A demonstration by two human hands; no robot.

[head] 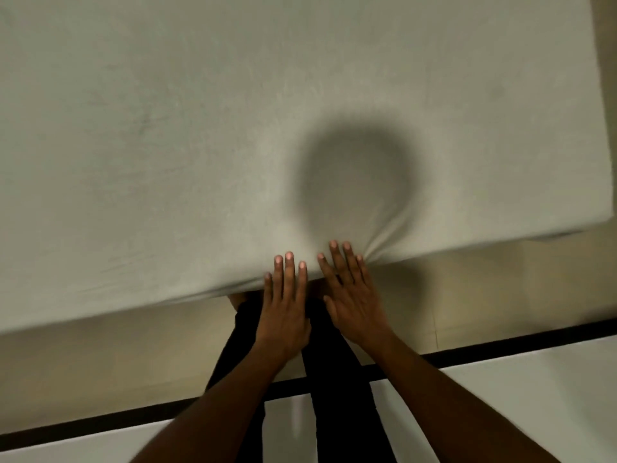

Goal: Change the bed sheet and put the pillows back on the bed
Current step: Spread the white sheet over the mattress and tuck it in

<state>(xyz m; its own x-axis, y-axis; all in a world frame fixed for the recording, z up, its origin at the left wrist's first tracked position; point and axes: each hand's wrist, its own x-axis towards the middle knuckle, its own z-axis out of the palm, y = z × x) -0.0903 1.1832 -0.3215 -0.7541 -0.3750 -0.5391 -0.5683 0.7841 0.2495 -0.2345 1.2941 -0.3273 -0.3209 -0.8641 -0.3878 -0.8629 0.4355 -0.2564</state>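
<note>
Two flat hands, the left hand (pixel 283 309) and right hand (pixel 355 305), press straight fingers on the near edge of the sheet (pixel 200 128), which fills the upper frame; uneven pushing could deepen the puckers (pixel 379 247) there or drag it loose.

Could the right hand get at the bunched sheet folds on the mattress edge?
Likely yes: the right hand lies flat, its fingers beside the sheet folds, nothing between.

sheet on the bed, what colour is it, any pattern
The sheet is plain off-white with no pattern; only a round shadow falls on it. Head view.
</note>
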